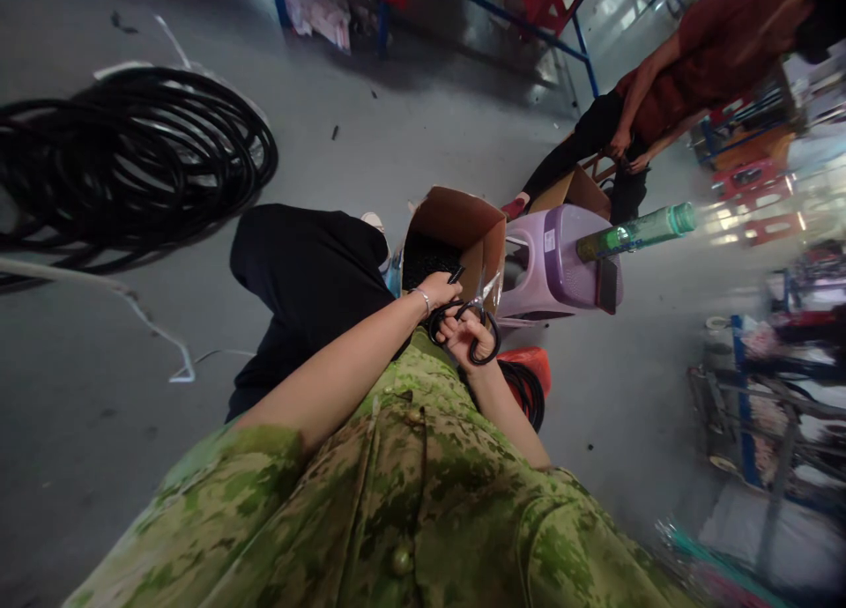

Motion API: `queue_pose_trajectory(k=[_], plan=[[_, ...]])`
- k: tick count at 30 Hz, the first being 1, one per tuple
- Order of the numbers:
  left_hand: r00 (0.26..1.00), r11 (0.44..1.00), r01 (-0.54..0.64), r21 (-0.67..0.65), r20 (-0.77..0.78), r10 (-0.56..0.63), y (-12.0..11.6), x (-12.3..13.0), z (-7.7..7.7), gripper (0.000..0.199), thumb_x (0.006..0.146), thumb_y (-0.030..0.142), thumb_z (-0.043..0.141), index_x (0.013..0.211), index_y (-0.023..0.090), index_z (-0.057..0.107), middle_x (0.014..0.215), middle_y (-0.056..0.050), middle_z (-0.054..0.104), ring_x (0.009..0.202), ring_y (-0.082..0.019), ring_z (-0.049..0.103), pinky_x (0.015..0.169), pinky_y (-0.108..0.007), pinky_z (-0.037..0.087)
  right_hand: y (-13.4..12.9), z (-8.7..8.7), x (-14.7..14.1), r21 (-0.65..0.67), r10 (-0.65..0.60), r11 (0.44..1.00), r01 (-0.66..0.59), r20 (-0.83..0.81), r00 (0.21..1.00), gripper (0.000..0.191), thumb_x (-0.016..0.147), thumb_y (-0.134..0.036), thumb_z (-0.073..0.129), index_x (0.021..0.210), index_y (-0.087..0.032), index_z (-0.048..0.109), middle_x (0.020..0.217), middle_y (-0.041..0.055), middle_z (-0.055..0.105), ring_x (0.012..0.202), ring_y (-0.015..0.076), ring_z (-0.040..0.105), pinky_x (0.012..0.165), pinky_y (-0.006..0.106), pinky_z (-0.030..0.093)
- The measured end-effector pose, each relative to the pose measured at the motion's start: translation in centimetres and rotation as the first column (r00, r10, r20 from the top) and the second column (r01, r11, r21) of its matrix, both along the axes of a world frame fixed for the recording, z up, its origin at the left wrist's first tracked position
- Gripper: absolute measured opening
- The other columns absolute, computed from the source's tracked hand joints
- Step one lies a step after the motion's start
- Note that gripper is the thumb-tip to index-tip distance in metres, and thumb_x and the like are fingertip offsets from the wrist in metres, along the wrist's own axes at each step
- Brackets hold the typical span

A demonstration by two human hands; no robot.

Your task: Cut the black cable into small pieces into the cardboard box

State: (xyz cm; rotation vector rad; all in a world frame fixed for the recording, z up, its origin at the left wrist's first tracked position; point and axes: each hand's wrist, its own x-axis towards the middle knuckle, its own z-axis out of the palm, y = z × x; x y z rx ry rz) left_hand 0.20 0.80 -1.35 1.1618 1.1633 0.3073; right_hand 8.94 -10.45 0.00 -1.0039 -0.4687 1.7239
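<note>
Two bare hands meet close in front of the body: the left hand [439, 288] closes on a short black piece [456, 275], and the right hand [468, 337], just beside it and nearer the body, has its fingers curled at the loops of black-handled scissors [477, 303]. The scissors' metal blades point away from the body, and I cannot tell how far apart they stand. Just beyond the hands, an open cardboard box [456, 213] holds a heap of black pieces [426, 260]. Close by on the right, a red bag [532, 359] holds coiled black cable [529, 392].

Right of the box stands a purple stool [561, 273], bearing a greenish bottle [638, 235] and a dark flat slab [608, 286]. A small white label [549, 240] sits on the stool; its print is too small to read, as is any marking on the bottle.

Grey floor [370, 141], dotted with dark scraps, spreads around. Well left of the hands lies a large black coil [85, 172]. Farther off, ahead and right, a seated co-worker [714, 62] wears dark red; a blue frame [502, 11] stands straight ahead.
</note>
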Motion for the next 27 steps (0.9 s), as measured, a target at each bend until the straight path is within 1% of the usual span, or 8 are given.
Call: queue_pose_trajectory(k=[3, 6, 8, 10, 14, 20, 23, 27], plan=[[1.0, 1.0, 0.011, 0.007, -0.007, -0.011, 0.1, 0.0, -0.1, 0.012, 0.079, 0.015, 0.057, 0.068, 0.013, 0.063, 0.061, 0.0, 0.062, 0.055, -0.01, 0.054, 0.058, -0.019, 0.043, -0.2, 0.7, -1.2, 0.029, 0.003, 1.0, -0.002, -0.036, 0.999, 0.024, 0.071, -0.036, 0.062, 0.086, -0.018, 0.06, 0.065, -0.0024, 0.036, 0.058, 0.0123, 0.037, 0.057, 0.029, 0.036], [1.0, 1.0, -0.013, -0.004, -0.02, 0.013, 0.1, 0.0, -0.2, 0.012, 0.079, 0.013, 0.055, 0.072, 0.013, 0.064, 0.06, 0.0, 0.062, 0.054, -0.01, 0.054, 0.057, -0.018, 0.042, -0.5, 1.0, -2.1, 0.036, 0.019, 0.999, -0.017, -0.055, 0.998, 0.024, 0.07, -0.037, 0.064, 0.085, -0.018, 0.061, 0.063, -0.0037, 0.034, 0.054, 0.0107, 0.033, 0.052, 0.027, 0.032], [0.998, 1.0, -0.029, 0.005, -0.049, 0.029, -0.1, -0.1, -0.1, 0.014, 0.081, 0.015, 0.054, 0.075, 0.013, 0.066, 0.058, 0.0, 0.061, 0.052, -0.01, 0.052, 0.055, -0.019, 0.041, -0.6, 1.0, -2.4, 0.009, 0.055, 0.998, -0.055, -0.061, 0.997, 0.024, 0.07, -0.036, 0.066, 0.084, -0.017, 0.062, 0.061, -0.004, 0.035, 0.052, 0.0098, 0.032, 0.049, 0.025, 0.031], [0.995, 0.998, -0.026, 0.055, -0.09, 0.031, -0.1, -0.2, -0.1, 0.016, 0.082, 0.017, 0.053, 0.075, 0.012, 0.067, 0.058, -0.001, 0.06, 0.053, -0.011, 0.052, 0.054, -0.02, 0.04, -0.5, 1.1, -2.6, -0.042, 0.081, 0.996, -0.084, -0.054, 0.995, 0.023, 0.07, -0.036, 0.067, 0.082, -0.017, 0.063, 0.06, -0.0042, 0.037, 0.05, 0.009, 0.032, 0.047, 0.024, 0.029], [0.989, 0.984, 0.01, 0.176, -0.147, 0.016, -0.1, -0.6, 0.1, 0.014, 0.079, 0.016, 0.055, 0.081, 0.011, 0.068, 0.067, -0.002, 0.063, 0.065, -0.012, 0.055, 0.059, -0.019, 0.04, -0.1, 1.1, -2.6, -0.142, 0.076, 0.986, -0.082, -0.049, 0.996, 0.021, 0.071, -0.035, 0.067, 0.077, -0.016, 0.063, 0.055, -0.0055, 0.035, 0.046, 0.0076, 0.031, 0.044, 0.022, 0.028], [0.984, 0.978, 0.049, 0.203, -0.177, -0.012, 0.1, -0.9, 0.0, 0.016, 0.077, 0.017, 0.054, 0.082, 0.011, 0.069, 0.073, -0.002, 0.066, 0.07, -0.013, 0.056, 0.064, -0.02, 0.042, 0.2, 1.1, -2.8, -0.18, 0.062, 0.981, -0.069, -0.042, 0.997, 0.019, 0.079, -0.034, 0.063, 0.075, -0.016, 0.061, 0.054, -0.0057, 0.034, 0.045, 0.0072, 0.033, 0.043, 0.021, 0.031], [0.988, 0.981, 0.039, 0.189, -0.152, -0.009, 0.0, -1.0, -0.3, 0.016, 0.076, 0.016, 0.055, 0.083, 0.011, 0.069, 0.074, -0.002, 0.066, 0.072, -0.013, 0.057, 0.065, -0.02, 0.043, 0.2, 1.1, -2.9, -0.189, 0.068, 0.979, -0.073, -0.036, 0.997, 0.021, 0.078, -0.035, 0.064, 0.075, -0.015, 0.062, 0.054, -0.0058, 0.035, 0.044, 0.0072, 0.034, 0.042, 0.021, 0.031], [0.999, 0.989, -0.013, 0.15, -0.033, 0.018, -0.4, -1.1, -0.4, 0.018, 0.073, 0.012, 0.055, 0.086, 0.011, 0.068, 0.074, -0.001, 0.065, 0.07, -0.012, 0.055, 0.065, -0.02, 0.043, 0.3, 0.9, -2.6, -0.224, 0.103, 0.969, -0.101, -0.005, 0.995, 0.026, 0.078, -0.04, 0.064, 0.075, -0.015, 0.062, 0.053, -0.0047, 0.042, 0.044, 0.0075, 0.036, 0.041, 0.021, 0.032]])
